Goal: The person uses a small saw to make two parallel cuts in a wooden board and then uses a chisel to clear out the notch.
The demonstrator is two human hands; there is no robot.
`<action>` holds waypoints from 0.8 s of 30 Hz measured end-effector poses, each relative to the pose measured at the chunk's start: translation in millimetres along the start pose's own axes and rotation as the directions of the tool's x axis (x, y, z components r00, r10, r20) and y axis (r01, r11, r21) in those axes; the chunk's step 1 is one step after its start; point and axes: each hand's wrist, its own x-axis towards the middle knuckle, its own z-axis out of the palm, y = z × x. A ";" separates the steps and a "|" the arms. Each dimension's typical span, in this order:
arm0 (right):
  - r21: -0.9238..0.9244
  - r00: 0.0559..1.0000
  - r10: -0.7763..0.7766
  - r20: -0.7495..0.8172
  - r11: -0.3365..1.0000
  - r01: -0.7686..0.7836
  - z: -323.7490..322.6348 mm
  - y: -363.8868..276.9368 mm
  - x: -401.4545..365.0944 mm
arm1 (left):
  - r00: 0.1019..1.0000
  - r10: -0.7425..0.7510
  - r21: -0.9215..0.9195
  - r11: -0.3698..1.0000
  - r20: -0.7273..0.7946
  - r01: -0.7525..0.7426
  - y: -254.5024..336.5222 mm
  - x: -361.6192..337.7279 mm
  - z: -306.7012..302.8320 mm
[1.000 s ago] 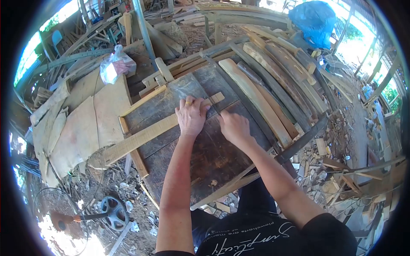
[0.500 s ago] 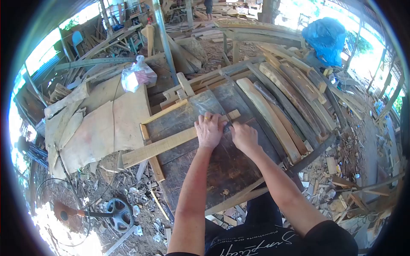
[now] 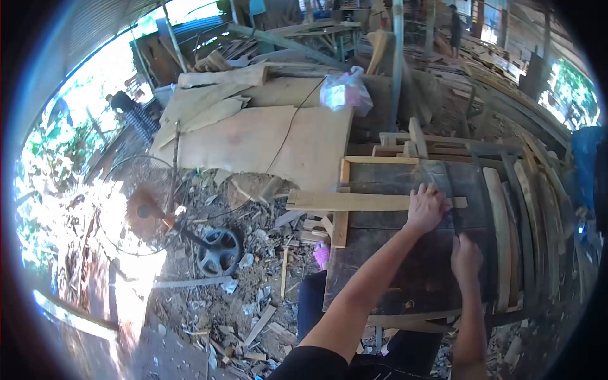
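A long pale wooden strip [image 3: 354,201] lies across a dark wooden worktable [image 3: 392,266]. My left hand [image 3: 425,209] presses down on the strip near its right end, fingers curled over it. Just below it, my right hand [image 3: 466,256] is closed around a small dark tool [image 3: 455,220]. The tool's tip points up to the strip beside my left hand. What kind of tool it is cannot be made out.
Curved planks [image 3: 501,240] lie along the table's right side. Plywood sheets [image 3: 266,139] and a plastic bag [image 3: 346,92] are behind it. A floor fan [image 3: 147,209] stands at left among scrap wood. A person [image 3: 130,107] is far left, another person [image 3: 455,25] at the back.
The view has swung sharply left, so table and hands now sit at right. My hands stay on the strip, the right one now lower.
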 end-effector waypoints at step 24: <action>0.114 0.985 -0.006 -0.173 0.993 0.027 9.5 -2.8 13.6 | 0.996 0.077 -0.083 0.994 0.054 -0.073 10.1 0.4 -5.3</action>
